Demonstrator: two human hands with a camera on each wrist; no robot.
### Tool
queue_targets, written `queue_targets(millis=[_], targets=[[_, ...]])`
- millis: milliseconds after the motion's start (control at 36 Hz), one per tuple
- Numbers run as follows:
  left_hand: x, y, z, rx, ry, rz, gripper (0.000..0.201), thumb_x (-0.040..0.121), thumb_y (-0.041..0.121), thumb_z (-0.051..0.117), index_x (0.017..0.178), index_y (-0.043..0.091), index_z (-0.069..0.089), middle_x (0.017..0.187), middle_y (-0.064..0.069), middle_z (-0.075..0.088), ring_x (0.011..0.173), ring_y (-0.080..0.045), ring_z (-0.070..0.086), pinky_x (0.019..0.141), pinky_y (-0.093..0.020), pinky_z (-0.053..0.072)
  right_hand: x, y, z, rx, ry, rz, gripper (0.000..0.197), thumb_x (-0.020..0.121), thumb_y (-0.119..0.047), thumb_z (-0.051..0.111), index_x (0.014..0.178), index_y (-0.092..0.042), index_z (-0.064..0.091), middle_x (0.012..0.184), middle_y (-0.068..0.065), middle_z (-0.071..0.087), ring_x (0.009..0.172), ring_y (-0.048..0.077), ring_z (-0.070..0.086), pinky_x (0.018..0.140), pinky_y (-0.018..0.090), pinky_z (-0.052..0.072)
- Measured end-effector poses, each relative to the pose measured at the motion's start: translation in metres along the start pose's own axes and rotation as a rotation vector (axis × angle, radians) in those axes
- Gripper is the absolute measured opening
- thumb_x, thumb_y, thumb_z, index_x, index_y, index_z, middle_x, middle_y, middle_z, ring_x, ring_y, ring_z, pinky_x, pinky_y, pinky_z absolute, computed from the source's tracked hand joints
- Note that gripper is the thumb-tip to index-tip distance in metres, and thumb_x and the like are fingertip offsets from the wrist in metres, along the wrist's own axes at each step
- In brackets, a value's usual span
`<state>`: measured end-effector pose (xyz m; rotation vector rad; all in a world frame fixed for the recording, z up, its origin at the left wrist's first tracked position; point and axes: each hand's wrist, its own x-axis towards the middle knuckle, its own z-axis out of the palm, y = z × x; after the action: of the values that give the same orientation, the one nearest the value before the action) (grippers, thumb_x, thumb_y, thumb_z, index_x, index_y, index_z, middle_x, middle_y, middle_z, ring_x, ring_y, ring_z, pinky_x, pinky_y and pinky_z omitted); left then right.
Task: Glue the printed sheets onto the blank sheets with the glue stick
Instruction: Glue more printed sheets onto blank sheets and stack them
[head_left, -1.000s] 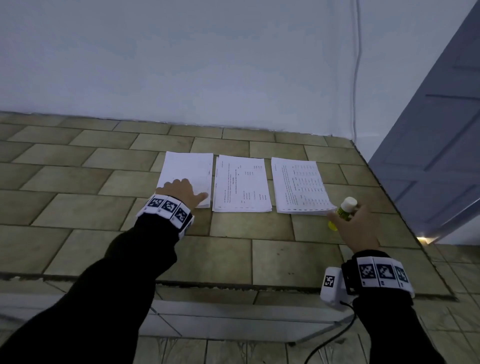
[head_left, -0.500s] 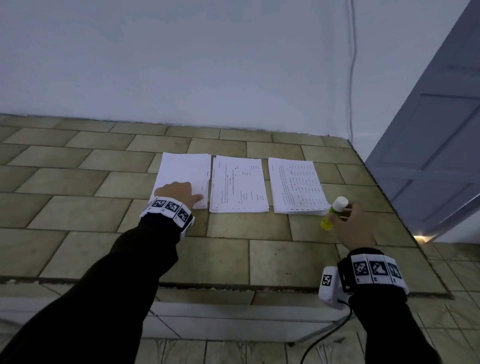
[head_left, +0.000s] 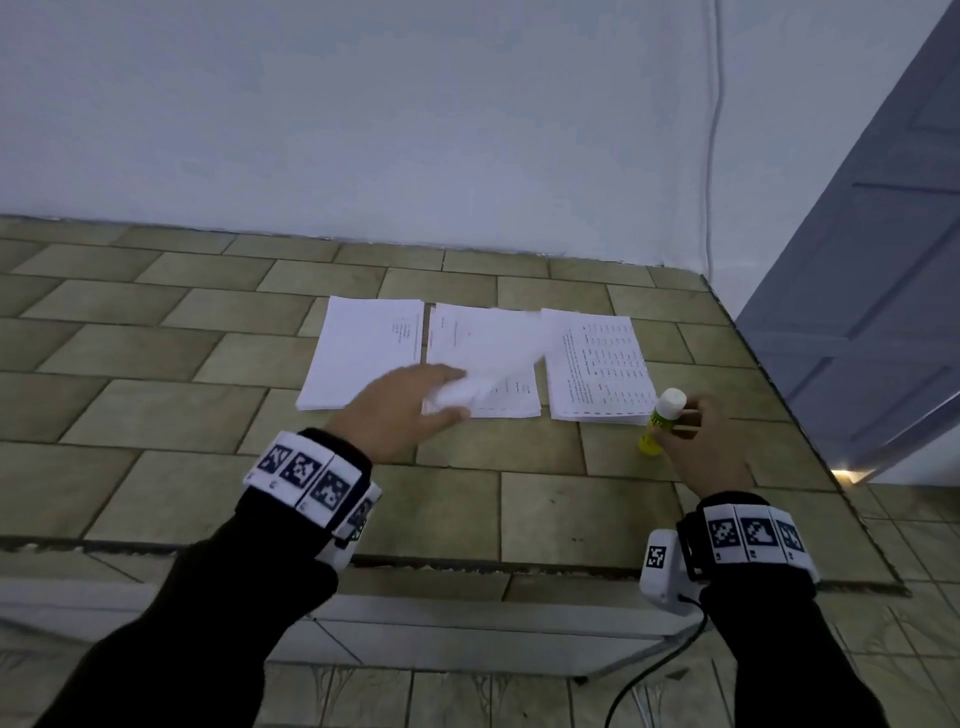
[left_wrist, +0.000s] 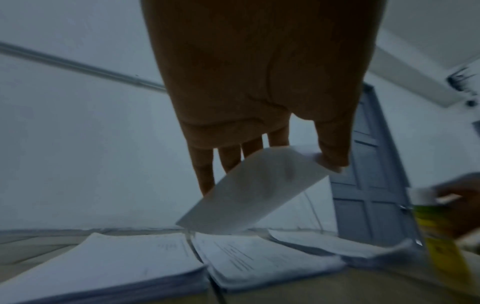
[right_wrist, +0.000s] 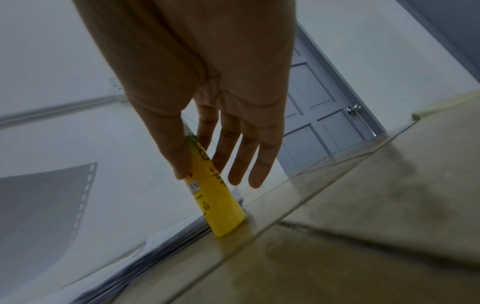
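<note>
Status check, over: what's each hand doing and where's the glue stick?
Left hand pinches a loose sheet, lifted over the middle stack. Right hand holds the capped glue stick, base on the tiles. Nothing in the way.

Left hand (head_left: 402, 410) now over middle stack (head_left: 511, 402), sheet (head_left: 488, 371) lifted.

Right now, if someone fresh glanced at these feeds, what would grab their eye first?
Probably the loose white sheet curling in the air over the middle pile, pinched by the left hand. Next, the yellow glue stick with its white cap, standing on the tiled surface at the near right corner of the right pile, with the right hand on it.
</note>
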<state>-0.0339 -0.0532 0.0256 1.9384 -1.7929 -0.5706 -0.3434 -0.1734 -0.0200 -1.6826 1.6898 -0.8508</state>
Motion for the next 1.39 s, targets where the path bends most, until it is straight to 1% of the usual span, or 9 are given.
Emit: queue_targets(millis=[139,250,361,556,667,750,1000,1139,1389], targets=[[-0.025,0.011,0.021,0.097,-0.261,0.104,0.053,0.093,0.042,0.062,0.140,0.021,0.050,0.145,0.002,0.050,0.131,-0.013,0.042,0.093,-0.012,0.024,-0.005,-0.003,-0.002,0.050,-0.070,-0.042,0.034,0.084,-0.012,0.071,0.114,-0.013,0.054,0.106,0.004,0.058,0.096,0.023,0.059,0.072,0.029,0.044],[-0.037,-0.010,0.042,0.302,-0.356,0.167,0.088,0.073,0.089,0.037,0.141,0.036,0.047,0.154,0.006,0.039,0.143,-0.011,0.029,0.117,-0.028,0.019,-0.009,-0.007,-0.002,0.071,-0.101,-0.095,0.039,0.087,-0.017,0.069,0.123,-0.011,0.053,0.107,0.007,0.059,0.093,0.023,0.059,0.072,0.029,0.046],[-0.049,-0.027,0.054,0.399,-0.442,0.207,0.075,0.079,0.078,0.039,0.144,0.042,0.038,0.162,0.008,0.016,0.150,-0.010,0.003,0.122,-0.042,0.004,-0.013,-0.010,0.000,0.035,-0.172,-0.123,0.034,0.091,-0.018,0.065,0.123,-0.015,0.053,0.106,0.005,0.058,0.091,0.020,0.059,0.058,0.017,0.040],[-0.057,-0.041,0.057,0.435,-0.481,0.240,0.093,0.063,0.072,0.020,0.151,0.042,0.020,0.157,0.009,-0.018,0.141,-0.008,-0.026,0.115,-0.036,-0.015,-0.022,-0.014,0.010,-0.035,-0.291,-0.197,0.034,0.091,-0.019,0.064,0.124,-0.017,0.056,0.100,0.002,0.055,0.087,0.021,0.057,0.063,0.019,0.042],[-0.061,-0.041,0.057,0.313,-0.385,0.166,0.090,0.067,0.076,0.026,0.150,0.042,0.020,0.158,0.010,-0.018,0.140,-0.005,-0.027,0.120,-0.038,-0.014,-0.028,-0.019,0.017,-0.020,-0.299,-0.230,0.034,0.087,-0.022,0.070,0.118,-0.017,0.059,0.097,0.000,0.058,0.082,0.017,0.059,0.063,0.018,0.046],[-0.064,-0.045,0.064,0.291,-0.222,0.034,0.113,0.061,0.097,0.001,0.153,0.034,0.017,0.163,0.008,-0.003,0.147,-0.006,-0.015,0.122,-0.037,-0.008,-0.030,-0.027,0.024,0.061,-0.301,-0.200,0.038,0.079,-0.020,0.077,0.111,-0.017,0.056,0.098,0.001,0.059,0.084,0.014,0.061,0.064,0.023,0.054],[-0.056,-0.061,0.085,0.475,-0.075,0.003,0.109,0.071,0.090,-0.006,0.153,0.027,0.027,0.164,-0.001,0.012,0.151,-0.018,-0.002,0.120,-0.055,0.002,-0.042,-0.070,0.064,0.133,-0.302,-0.342,0.040,0.067,-0.011,0.085,0.098,-0.010,0.059,0.079,-0.007,0.058,0.069,0.001,0.054,0.057,0.007,0.043],[-0.054,-0.066,0.090,0.467,-0.075,0.027,0.105,0.073,0.089,-0.007,0.155,0.030,0.020,0.164,0.000,0.008,0.151,-0.021,-0.002,0.118,-0.055,-0.001,-0.052,-0.091,0.092,0.089,-0.414,-0.384,0.030,0.069,-0.008,0.080,0.091,-0.004,0.062,0.085,0.009,0.068,0.076,0.019,0.061,0.070,0.032,0.052],[-0.054,-0.067,0.093,0.473,-0.070,0.017,0.113,0.070,0.089,-0.013,0.157,0.019,0.005,0.162,0.003,-0.010,0.150,-0.018,-0.010,0.118,-0.052,-0.009,-0.055,-0.110,0.130,-0.054,-0.481,-0.509,0.028,0.076,-0.007,0.075,0.092,-0.011,0.053,0.089,0.010,0.064,0.083,0.026,0.060,0.077,0.045,0.052]])
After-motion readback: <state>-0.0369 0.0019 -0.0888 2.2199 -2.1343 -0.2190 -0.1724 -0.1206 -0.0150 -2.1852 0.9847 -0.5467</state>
